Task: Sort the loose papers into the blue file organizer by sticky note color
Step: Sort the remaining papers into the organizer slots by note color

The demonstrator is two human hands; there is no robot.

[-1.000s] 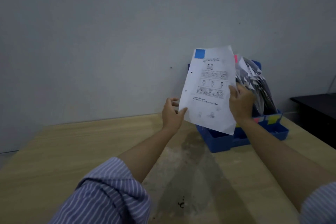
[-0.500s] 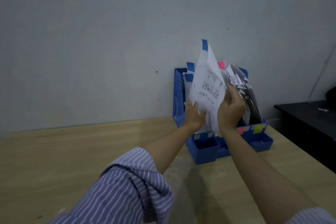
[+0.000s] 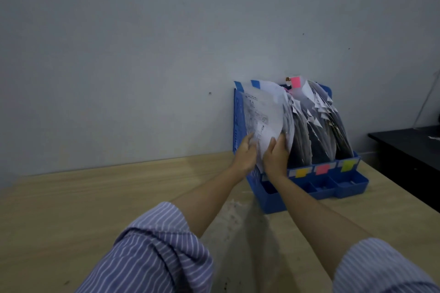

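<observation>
The blue file organizer (image 3: 238,121) stands against the wall at the back of the wooden table. Several sheets fill its slots, with yellow (image 3: 302,172), pink (image 3: 322,169) and green (image 3: 347,165) sticky labels along the front. A white printed sheet (image 3: 264,114) with a blue sticky note at its top sits in the leftmost slot. My left hand (image 3: 245,153) holds its left lower edge. My right hand (image 3: 276,157) grips its right lower edge with the thumb in front. The slot's bottom is hidden behind my hands.
The wooden table (image 3: 95,197) stretches left and toward me, with a worn pale patch (image 3: 235,219) in front of the organizer. A dark cabinet (image 3: 409,150) stands to the right, beyond the table's edge. A grey wall rises directly behind.
The blue-noted sheet has gone down from the air in front of the organizer into its leftmost slot. Both hands followed it down and forward.
</observation>
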